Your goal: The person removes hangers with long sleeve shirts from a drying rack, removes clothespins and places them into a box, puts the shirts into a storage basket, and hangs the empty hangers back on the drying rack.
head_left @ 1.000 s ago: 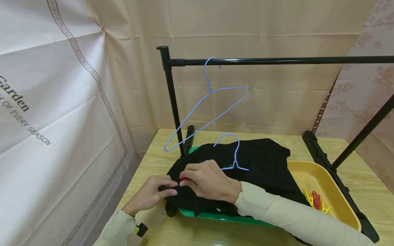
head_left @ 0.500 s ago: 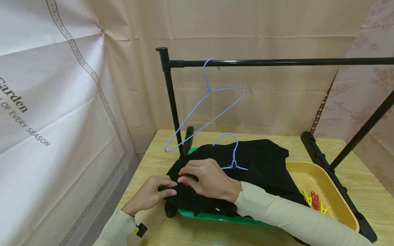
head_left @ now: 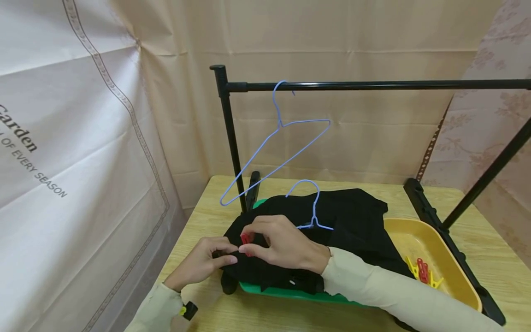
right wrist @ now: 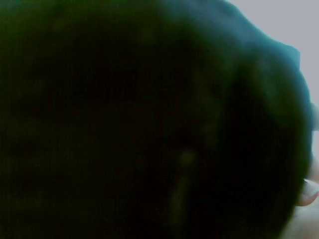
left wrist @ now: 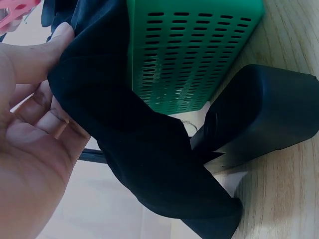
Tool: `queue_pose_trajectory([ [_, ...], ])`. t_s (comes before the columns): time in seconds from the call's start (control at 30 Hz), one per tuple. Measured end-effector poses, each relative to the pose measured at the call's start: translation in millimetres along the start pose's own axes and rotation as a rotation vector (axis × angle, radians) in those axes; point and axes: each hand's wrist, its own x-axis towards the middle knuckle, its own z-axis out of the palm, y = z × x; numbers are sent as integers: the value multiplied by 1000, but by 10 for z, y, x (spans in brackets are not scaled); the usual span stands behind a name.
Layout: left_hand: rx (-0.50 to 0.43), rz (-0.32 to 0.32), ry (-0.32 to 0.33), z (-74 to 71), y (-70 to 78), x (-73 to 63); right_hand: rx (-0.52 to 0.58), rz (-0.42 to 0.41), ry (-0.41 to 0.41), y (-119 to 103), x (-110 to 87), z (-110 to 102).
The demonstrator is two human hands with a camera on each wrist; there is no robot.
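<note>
A black garment lies spread over a green basket, and a blue hanger stands up out of it by its hook. At the garment's left end my left hand pinches the cloth between thumb and fingers; in the left wrist view the black fabric hangs down from that grip. My right hand holds a red clothespin between thumb and fingers, right beside the left fingertips. Dark cloth fills most of the right wrist view, and only a fingertip shows at its edge.
Overhead runs a black rack bar carrying another blue hanger. A yellow tray at the right holds red and yellow clothespins. The rack's black feet stand on the wooden table.
The right thumb and fingers have spread apart slightly, and more of the red clothespin shows between them. The left hand keeps its grip on the cloth.
</note>
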Motion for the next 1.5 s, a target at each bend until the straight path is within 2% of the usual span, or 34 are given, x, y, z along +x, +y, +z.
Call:
queue_pose_trajectory([
  [0.13, -3, 0, 0, 5, 0, -3, 1, 44, -33, 0, -26, -24],
  [0.6, 7, 13, 2, 13, 10, 2, -12, 122, -47, 14, -135, -129],
  [0.87, 3, 11, 0, 12, 7, -9, 5, 123, -52, -6, -193, -226],
  [1.13, 9, 22, 9, 8, -1, -16, 24, 126, -23, -4, -228, -290],
  [1.5, 6, 24, 8, 6, 12, -27, -6, 126, 17, -28, -287, -370],
])
